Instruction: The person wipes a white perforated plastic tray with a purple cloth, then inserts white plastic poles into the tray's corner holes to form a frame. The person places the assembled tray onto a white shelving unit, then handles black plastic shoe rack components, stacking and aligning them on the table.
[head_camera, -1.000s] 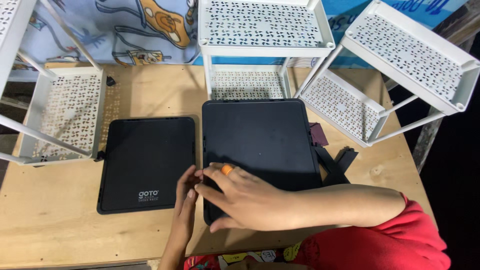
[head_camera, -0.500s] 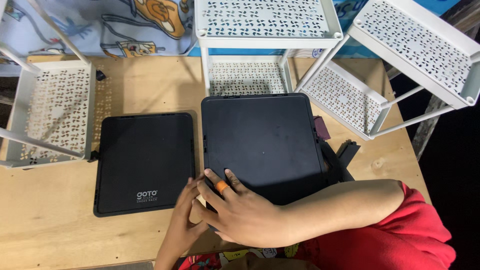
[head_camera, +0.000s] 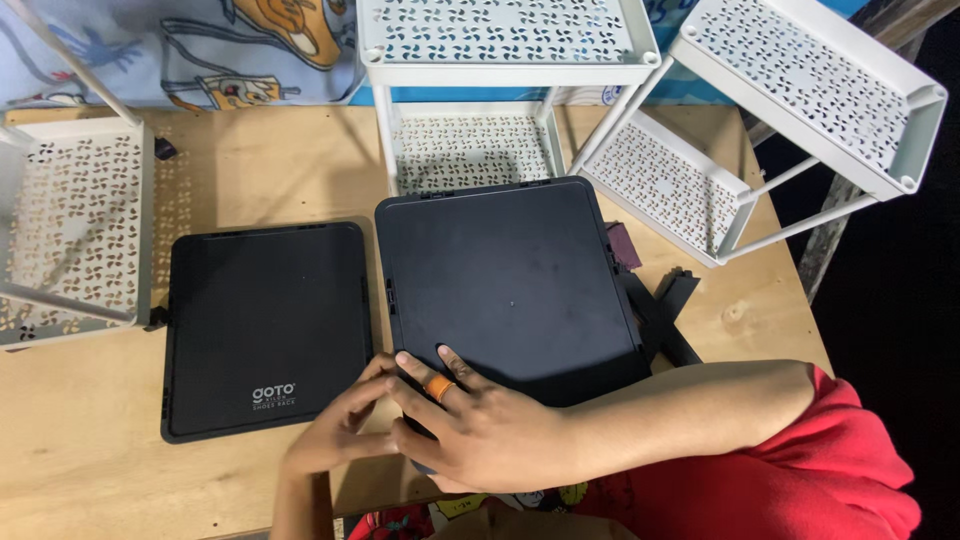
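The person wore a bright red short-sleeved top (head_camera: 800, 470) — its sleeve ended above the elbow of the right arm, leaving the forearm bare. A printed patch of yellow and dark colours (head_camera: 530, 497) showed on the front of the garment near the bottom edge of the view. The right hand (head_camera: 480, 425) carried a broad orange band ring (head_camera: 437, 387) on one of its fingers. The left hand (head_camera: 340, 425) was bare — no ring, no watch, and no sleeve showed on its forearm.

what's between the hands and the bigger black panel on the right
Nothing visible. The right hand already lies on the near left corner of the larger black panel, and the left hand touches that same corner from the side.
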